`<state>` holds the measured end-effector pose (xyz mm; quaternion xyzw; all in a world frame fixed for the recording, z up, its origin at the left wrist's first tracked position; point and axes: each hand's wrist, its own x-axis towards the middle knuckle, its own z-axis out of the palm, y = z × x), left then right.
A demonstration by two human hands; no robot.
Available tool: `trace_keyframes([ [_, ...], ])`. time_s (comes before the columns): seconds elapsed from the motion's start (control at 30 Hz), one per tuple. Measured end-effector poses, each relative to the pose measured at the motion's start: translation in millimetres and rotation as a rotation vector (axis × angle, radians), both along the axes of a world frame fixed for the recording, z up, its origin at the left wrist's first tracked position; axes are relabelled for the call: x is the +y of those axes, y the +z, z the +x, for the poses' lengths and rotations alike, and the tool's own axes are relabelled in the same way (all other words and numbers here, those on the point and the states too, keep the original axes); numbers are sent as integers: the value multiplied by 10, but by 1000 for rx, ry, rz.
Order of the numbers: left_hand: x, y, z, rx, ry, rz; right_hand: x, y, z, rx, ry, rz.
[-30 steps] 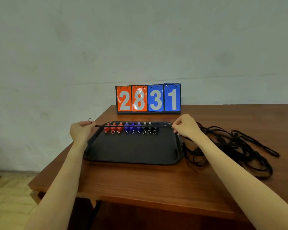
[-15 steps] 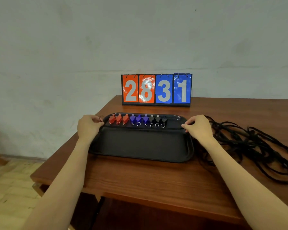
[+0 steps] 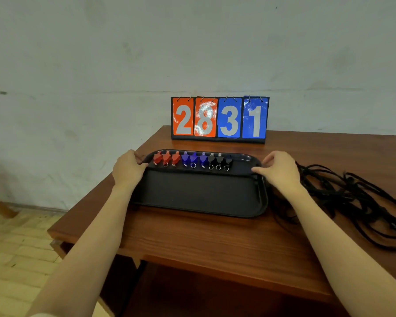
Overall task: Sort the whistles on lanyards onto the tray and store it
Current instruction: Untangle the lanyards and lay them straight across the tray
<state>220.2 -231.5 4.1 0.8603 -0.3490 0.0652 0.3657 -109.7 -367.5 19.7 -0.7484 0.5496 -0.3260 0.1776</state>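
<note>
Dim, even indoor light; glare streaks the glossy scoreboard (image 3: 220, 117) cards, soft blur throughout, wide-angle bending at the edges.

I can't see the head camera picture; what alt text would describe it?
Two hands, left and right, grip the ends of a black tray holding a row of red, blue and black whistles. Black lanyards lie tangled to its right; a scoreboard behind reads 2831.

table (image 3: 215, 239): brown wood | on it: black tray (image 3: 199, 197), scoreboard (image 3: 220, 118) at back, black lanyards (image 3: 352, 197) right
</note>
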Motion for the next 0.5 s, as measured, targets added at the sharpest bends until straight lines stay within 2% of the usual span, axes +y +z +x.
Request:
trace_keyframes([
  [0.1,0,23,-35,-89,56,-2,4,174,-144,-104,-23,-50],
  [0.2,15,84,-107,-205,60,-40,41,323,-369,-86,0,37],
  [0.27,-1,123,-185,-221,-23,-53,95,403,-522,-36,111,192],
  [0.37,-64,206,-466,-134,-217,-62,155,499,-656,186,293,395],
  [0.5,-163,375,-986,-160,-504,-85,127,499,-666,307,373,422],
])
